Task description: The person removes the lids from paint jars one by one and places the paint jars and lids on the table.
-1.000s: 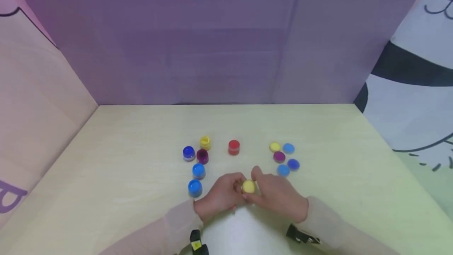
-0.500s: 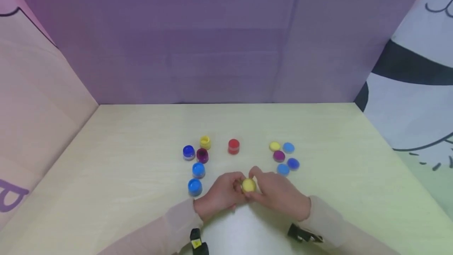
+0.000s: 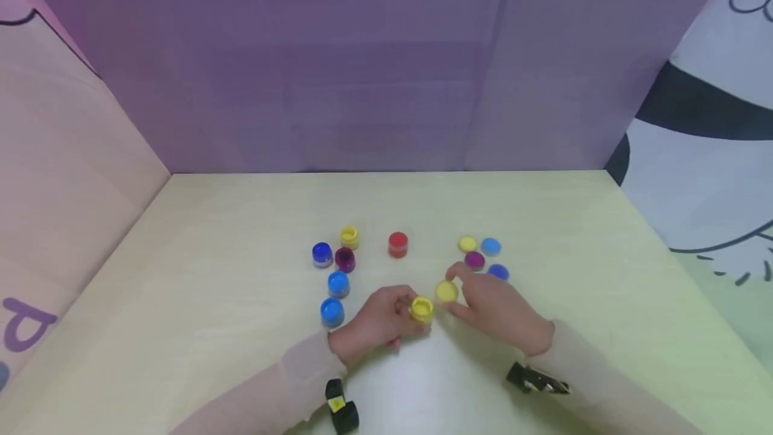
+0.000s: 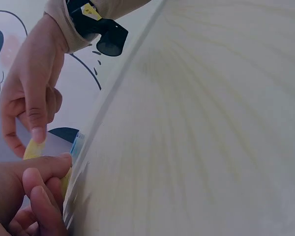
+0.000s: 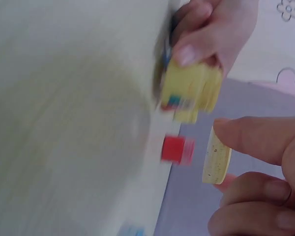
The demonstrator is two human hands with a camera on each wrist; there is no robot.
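A small yellow paint jar (image 3: 422,310), its mouth uncovered, is held by my left hand (image 3: 380,321) low over the table's near middle. Just to the right, my right hand (image 3: 498,304) pinches a pale yellow lid (image 3: 447,291) between thumb and finger, apart from the jar. From the right wrist view, the lid (image 5: 217,157) shows edge-on, and the left thumb presses the side of the jar (image 5: 187,88). In the left wrist view my left fingers hide most of the jar.
Left of the hands stand yellow (image 3: 349,237), dark blue (image 3: 323,255), purple (image 3: 345,260) and two light blue jars (image 3: 332,312). A red jar (image 3: 398,245) stands behind. Loose lids lie at right: yellow (image 3: 468,244), light blue (image 3: 491,246), purple (image 3: 474,260), dark blue (image 3: 498,272).
The yellow lid has come off the jar. My right hand has moved right and slightly away with it, covering a light blue lid on the table. My left hand keeps the jar nearly in place.
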